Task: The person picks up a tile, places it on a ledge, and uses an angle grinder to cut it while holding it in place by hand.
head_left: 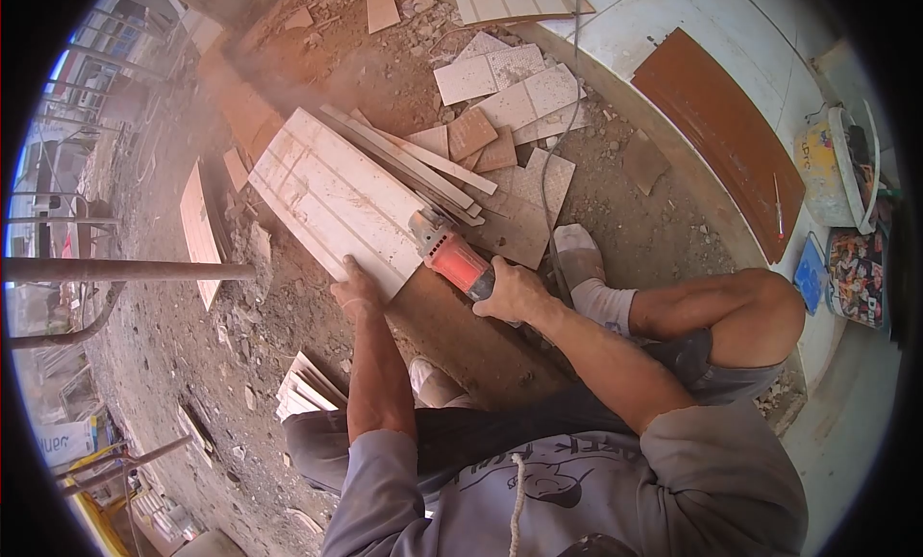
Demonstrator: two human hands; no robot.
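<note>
My right hand (pixel 512 290) is wrapped around the rear of a red angle grinder (pixel 458 263). The grinder's metal head rests at the right edge of a long pale tile (pixel 332 201) with several lines running along it; its disc is hard to make out. My left hand (pixel 357 289) grips the near-left edge of that tile, with a finger lying on its top face. Narrow cut tile strips (pixel 423 163) lie along the tile's far right side. Dust hangs in the air beyond the tile's far end.
Broken tiles (pixel 527 98) lie scattered on the rubble ahead. A brown panel (pixel 716 124), a dirty bucket (pixel 832 168) and a printed tub (pixel 856 273) stand or lie at right. A dark cord (pixel 548 187) runs past my foot. A metal pole (pixel 135 271) juts in from the left.
</note>
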